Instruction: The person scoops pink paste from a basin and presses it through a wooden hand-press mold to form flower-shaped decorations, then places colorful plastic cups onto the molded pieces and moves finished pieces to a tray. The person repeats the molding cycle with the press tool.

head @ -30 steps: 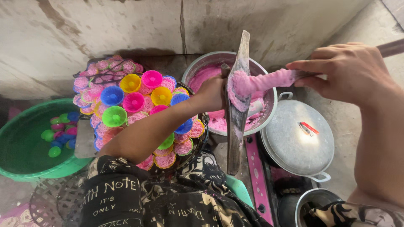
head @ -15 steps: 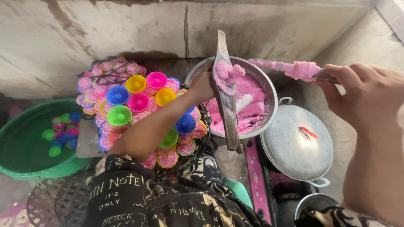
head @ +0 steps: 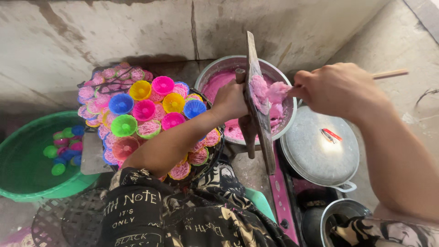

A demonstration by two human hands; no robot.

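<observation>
My left hand [head: 230, 99] grips the handle of a flat wooden board [head: 257, 108] held on edge over a metal pot [head: 287, 120] of pink batter [head: 218, 82]. A lump of pink dough [head: 264, 92] sticks to the board's face. My right hand [head: 340, 89] is closed on a wooden stick [head: 389, 73] whose pink-coated tip presses into that dough. Left of the pot, a tray is piled with small fluted cups [head: 145, 110] in yellow, pink, blue and green, many filled with pink mix.
A green basin [head: 18, 171] at the left holds water and several floating cups. A round metal lid [head: 319, 148] covers a pot at the right, with another dark pot [head: 344, 215] below it. A concrete wall rises behind. A dark mesh basket [head: 64, 219] lies bottom left.
My right hand has swung the stick back in from the right onto the board's dough. The board has stayed upright over the pot.
</observation>
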